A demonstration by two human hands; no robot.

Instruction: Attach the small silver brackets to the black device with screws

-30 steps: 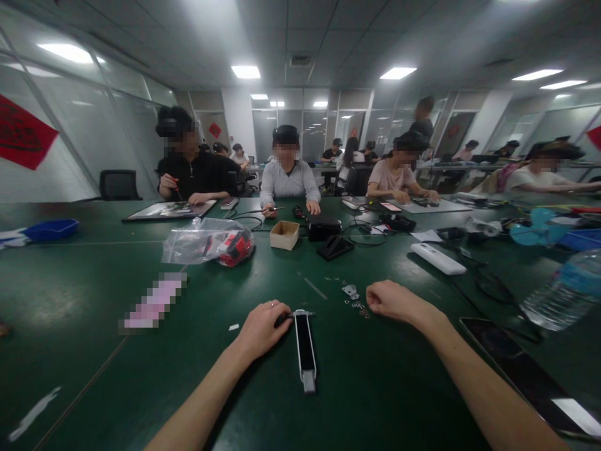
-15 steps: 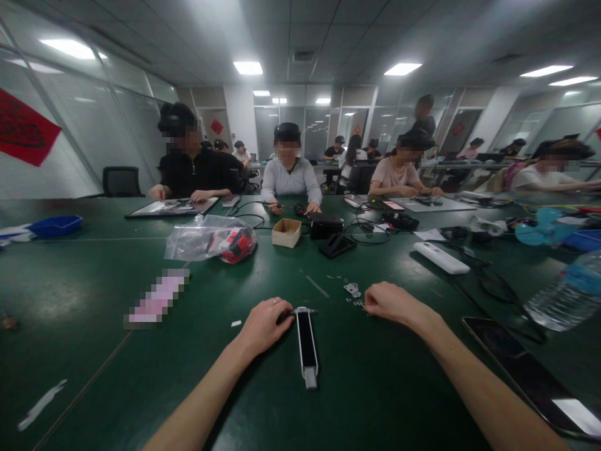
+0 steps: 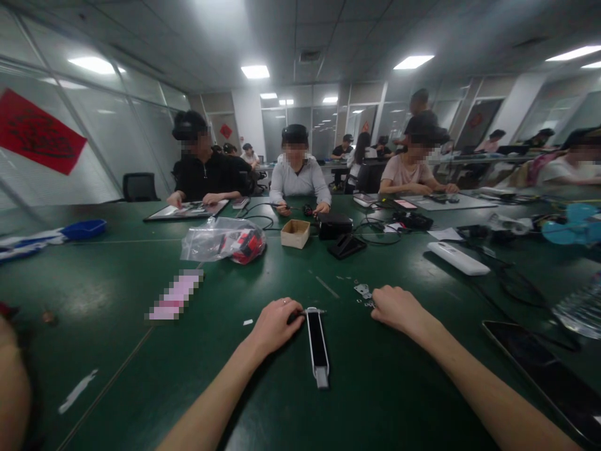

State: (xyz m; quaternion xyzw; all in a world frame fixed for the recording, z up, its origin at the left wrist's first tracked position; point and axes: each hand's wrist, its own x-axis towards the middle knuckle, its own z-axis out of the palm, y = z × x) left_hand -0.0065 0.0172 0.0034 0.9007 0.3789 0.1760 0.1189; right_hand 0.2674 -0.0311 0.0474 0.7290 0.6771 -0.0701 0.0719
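A long, narrow device point(image 3: 318, 344) with a black face and white frame lies on the green table point(image 3: 375, 388). A thin rod crosses its far end, and a pale tab shows at its near end. My left hand point(image 3: 279, 324) rests beside the far end, closed, thumb and fingers at the rod's left tip; what they grip is hidden. To the right, my right hand point(image 3: 399, 307) is curled down on the table with its fingertips at several tiny metal pieces. Whatever it pinches is too small to make out. Just beyond those fingertips lies a small metal plate point(image 3: 363, 290).
Ahead are an open cardboard box point(image 3: 295, 233), a black box point(image 3: 335, 225) and a plastic bag point(image 3: 206, 241) with red-and-black contents. A white case point(image 3: 457, 258), cables and a dark phone point(image 3: 544, 376) lie right. At the left edge shows another person's arm point(image 3: 12, 382).
The view has swung left, so the table's contents sit farther right. Another person's arm has appeared at the left edge. Both my hands keep nearly the same places.
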